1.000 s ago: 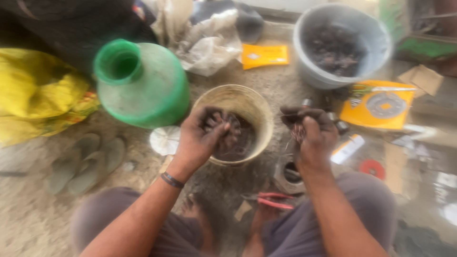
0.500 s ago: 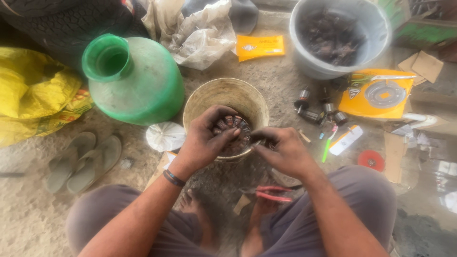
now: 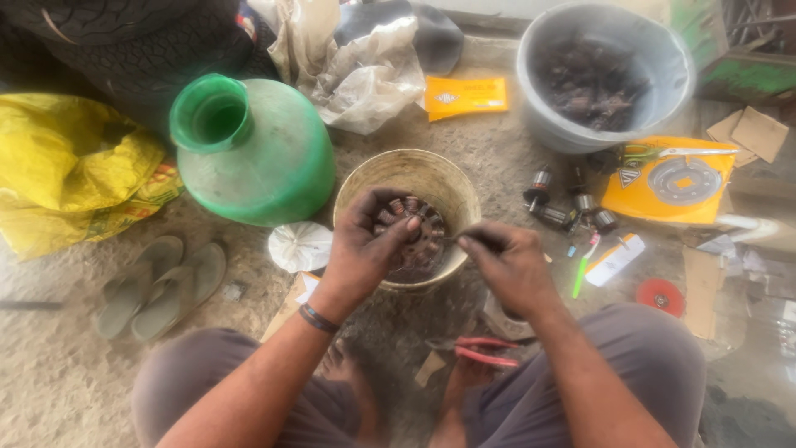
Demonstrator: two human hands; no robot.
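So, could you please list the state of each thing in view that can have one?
Left hand: gripping the round wound part over the beige bucket.
Right hand: pinching a thin tool, tip at the part.
Green jug: upright, uncapped.
Grey tub: holding dark parts.
Red pliers: lying on the ground.

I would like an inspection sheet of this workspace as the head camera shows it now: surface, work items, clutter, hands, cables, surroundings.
Surface: dusty concrete floor; the person sits on it.
Work items: round wound motor part held over a cream bucket; thin tool touching it.
Clutter: red pliers, small motor parts, yellow packet, yellow disc pack, toothbrush, red disc, sandals.
Hands: left hand grips the wound part; right hand pinches the thin tool.
Cables: nothing seen.
Surroundings: green jug, grey tub of dark parts, yellow sack, tyre.
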